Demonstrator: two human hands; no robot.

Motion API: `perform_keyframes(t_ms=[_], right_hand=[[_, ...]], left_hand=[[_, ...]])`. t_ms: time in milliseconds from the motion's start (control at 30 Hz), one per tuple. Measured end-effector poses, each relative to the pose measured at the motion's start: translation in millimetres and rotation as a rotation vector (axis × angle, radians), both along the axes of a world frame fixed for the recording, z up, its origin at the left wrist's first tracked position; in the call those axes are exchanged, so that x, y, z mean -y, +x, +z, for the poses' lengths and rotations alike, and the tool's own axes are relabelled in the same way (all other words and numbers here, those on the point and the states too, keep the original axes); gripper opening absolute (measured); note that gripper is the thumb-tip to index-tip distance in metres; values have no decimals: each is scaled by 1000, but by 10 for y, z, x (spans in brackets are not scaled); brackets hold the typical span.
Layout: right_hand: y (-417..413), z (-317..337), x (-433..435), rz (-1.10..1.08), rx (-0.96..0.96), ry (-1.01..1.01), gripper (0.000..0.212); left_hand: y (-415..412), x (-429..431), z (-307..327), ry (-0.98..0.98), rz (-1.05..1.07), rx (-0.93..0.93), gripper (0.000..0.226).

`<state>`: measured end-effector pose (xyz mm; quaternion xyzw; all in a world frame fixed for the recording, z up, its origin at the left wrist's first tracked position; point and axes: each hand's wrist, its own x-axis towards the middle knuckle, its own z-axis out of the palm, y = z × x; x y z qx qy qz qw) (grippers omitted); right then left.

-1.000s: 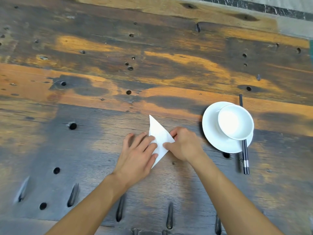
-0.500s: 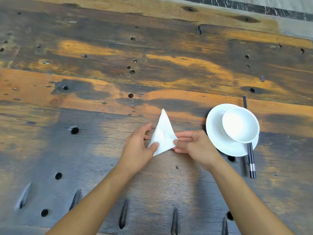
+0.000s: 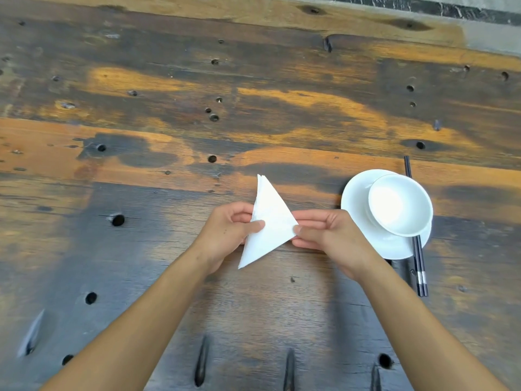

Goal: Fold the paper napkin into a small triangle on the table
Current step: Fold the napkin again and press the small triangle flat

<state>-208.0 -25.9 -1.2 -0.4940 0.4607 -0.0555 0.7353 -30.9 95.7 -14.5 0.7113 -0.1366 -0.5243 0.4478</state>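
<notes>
Napkin [image 3: 270,221], a folded triangle, is held over the table [image 3: 169,277] centre, long axis running far-to-near. Left hand [image 3: 225,235] pinches its left edge; right hand [image 3: 332,235] pinches its right corner. Both hands are equally near for pressing flat.

- A dining place is suggested, either a restaurant or a home dining room; which of the two cannot be told.
- A place setting is laid on a weathered, hole-pocked plank table [image 3: 253,80]: a white bowl [image 3: 400,206] set on a white saucer [image 3: 355,204], with black chopsticks [image 3: 420,268] at the saucer's right edge.
- A white paper napkin [image 3: 272,221] is seen beside that setting.
- A dark, marble-veined strip [image 3: 423,9] is seen beyond the table's far edge.
</notes>
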Motion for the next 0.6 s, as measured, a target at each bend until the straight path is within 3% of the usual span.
perform_keyframes(t_ms=[333,600], right_hand=[[-37,-43,32,46,10,15,30],[-50,-120,-18,-38,23,-62,21]], left_hand=[[33,37,-31,2,-7,-13,19],[22,25,-54,-2,53,-89,13]])
